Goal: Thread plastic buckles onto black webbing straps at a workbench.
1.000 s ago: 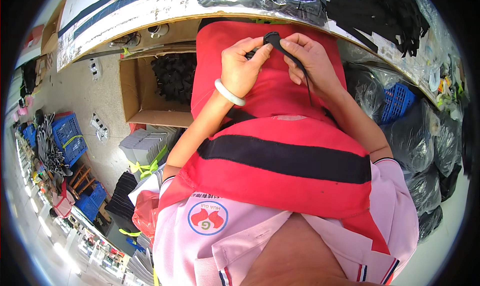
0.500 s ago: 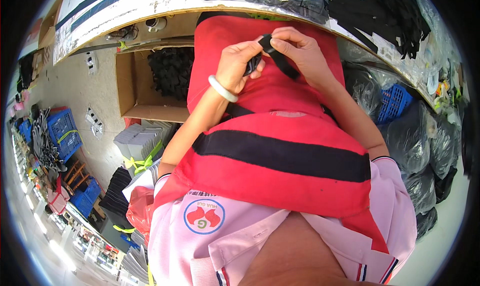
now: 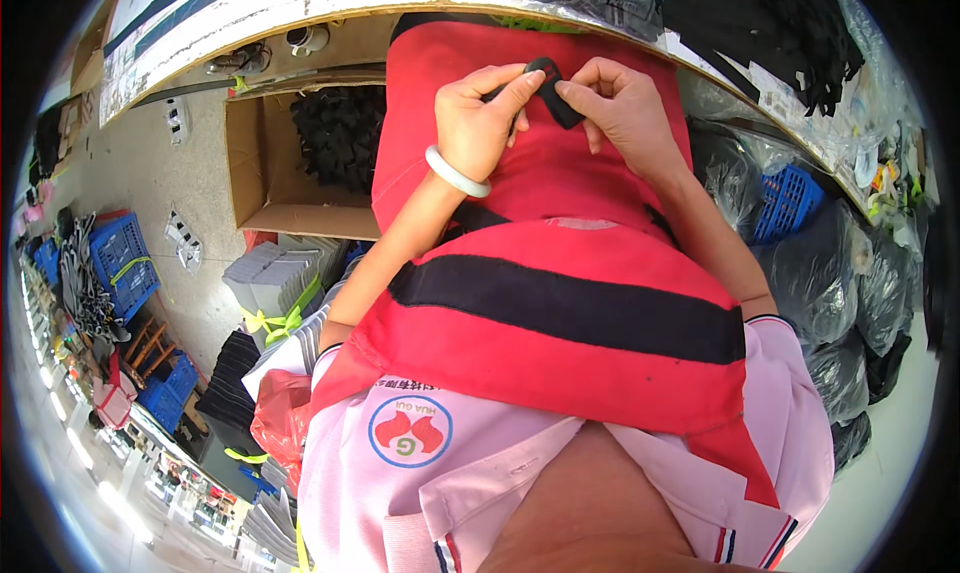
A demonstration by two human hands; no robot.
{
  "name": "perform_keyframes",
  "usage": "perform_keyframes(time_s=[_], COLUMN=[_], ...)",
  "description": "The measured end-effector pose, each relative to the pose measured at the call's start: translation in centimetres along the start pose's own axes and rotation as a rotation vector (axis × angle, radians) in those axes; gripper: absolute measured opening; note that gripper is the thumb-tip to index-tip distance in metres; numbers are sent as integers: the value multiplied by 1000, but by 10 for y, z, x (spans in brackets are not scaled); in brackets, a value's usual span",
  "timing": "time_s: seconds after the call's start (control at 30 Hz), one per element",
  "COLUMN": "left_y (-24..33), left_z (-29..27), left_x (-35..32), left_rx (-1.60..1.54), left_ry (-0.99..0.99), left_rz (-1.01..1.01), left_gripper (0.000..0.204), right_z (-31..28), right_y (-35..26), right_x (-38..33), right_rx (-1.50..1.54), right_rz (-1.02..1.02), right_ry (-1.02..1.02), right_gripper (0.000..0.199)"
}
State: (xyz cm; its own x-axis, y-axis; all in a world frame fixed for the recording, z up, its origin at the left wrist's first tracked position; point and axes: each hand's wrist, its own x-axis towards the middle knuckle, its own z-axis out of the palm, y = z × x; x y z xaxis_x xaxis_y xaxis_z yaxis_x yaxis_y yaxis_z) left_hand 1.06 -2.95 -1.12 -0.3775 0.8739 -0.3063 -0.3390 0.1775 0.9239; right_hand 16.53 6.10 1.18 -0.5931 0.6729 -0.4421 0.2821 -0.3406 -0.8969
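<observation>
Since the earlier frames the two hands have drawn closer over the red apron and the small black piece now sits more squarely between them, with the cardboard box sliding a little lower on the left as the head shifted; the left hand [image 3: 478,121] is curled, its thumb and forefinger pinched shut on one end of the black piece [image 3: 553,93]; the right hand [image 3: 625,108] meets it from the other side, its thumb and first fingers closed on the same piece, the remaining fingers folded loosely underneath; the black piece is held just above the upper part of the apron [image 3: 560,303], near the edge of the workbench [image 3: 300,13]; a pale bangle [image 3: 456,173] circles the left wrist, lying against the apron; the apron is red with a broad black band across it and covers the lap, with a pink shirt [image 3: 450,473] showing at its lower end; left of the apron an open cardboard box [image 3: 250,173] stands on the floor, filled with dark pieces [image 3: 340,133]; right of the apron lie dark plastic bags [image 3: 850,293] and a blue crate [image 3: 785,203]; further left of the apron, past the box, are more blue crates [image 3: 120,273].
</observation>
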Motion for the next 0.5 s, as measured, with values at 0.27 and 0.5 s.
perform_keyframes(time_s=[0.27,0.5], left_y=[3,9], left_z=[-10,-16], left_x=[-1,-15], left_rx=[162,234], left_ry=[-103,-219], left_rz=[361,451], left_gripper=[16,17], right_z=[8,-8], right_y=[-11,0], right_x=[2,10], right_rx=[348,54], right_rz=[-63,21], right_ry=[58,-236], right_gripper=[21,22])
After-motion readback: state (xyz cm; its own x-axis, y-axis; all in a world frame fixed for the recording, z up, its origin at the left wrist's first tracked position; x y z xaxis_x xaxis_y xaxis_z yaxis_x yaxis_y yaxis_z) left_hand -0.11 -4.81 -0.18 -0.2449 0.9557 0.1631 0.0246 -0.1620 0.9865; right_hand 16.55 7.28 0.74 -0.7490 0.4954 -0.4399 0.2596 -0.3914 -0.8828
